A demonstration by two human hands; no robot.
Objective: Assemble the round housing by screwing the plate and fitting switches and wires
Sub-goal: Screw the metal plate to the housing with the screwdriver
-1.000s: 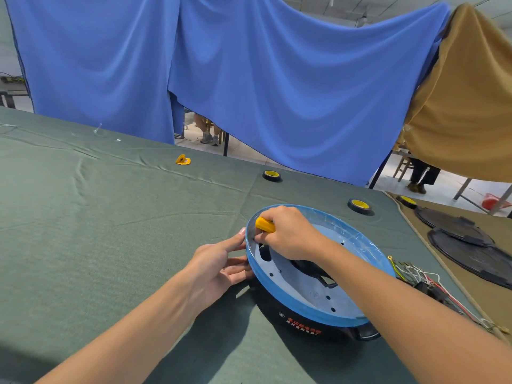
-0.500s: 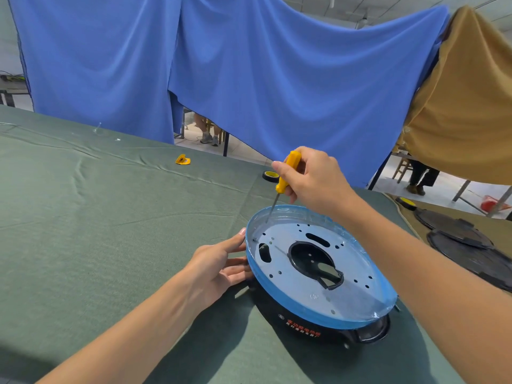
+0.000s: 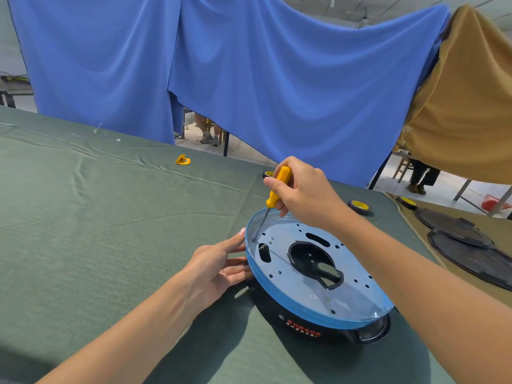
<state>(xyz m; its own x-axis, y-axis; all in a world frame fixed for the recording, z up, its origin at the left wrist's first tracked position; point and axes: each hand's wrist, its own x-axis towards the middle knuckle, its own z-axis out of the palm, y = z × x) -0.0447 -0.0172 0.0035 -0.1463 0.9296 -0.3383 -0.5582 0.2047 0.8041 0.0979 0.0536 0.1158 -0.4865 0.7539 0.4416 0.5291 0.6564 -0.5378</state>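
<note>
A round black housing [image 3: 302,322] with red lettering lies on the green cloth. On top of it sits a blue-rimmed metal plate [image 3: 302,292] with a large dark cut-out and several small holes. My right hand [image 3: 302,194] grips a yellow-handled screwdriver [image 3: 278,187], tilted, its tip down on the plate near the left rim. My left hand [image 3: 219,266] rests against the housing's left edge with fingers straight. No switches or wires show.
Green cloth table [image 3: 97,231]. A small yellow clip [image 3: 182,160] lies far back. Black-and-yellow tape rolls [image 3: 360,206] sit behind the housing. Two black round lids [image 3: 468,245] lie on the brown cloth at right. Blue and tan drapes hang behind.
My right hand lifted the screwdriver up off the plate, then lowered its tip onto the plate's left rim area. The left hand stayed against the housing.
</note>
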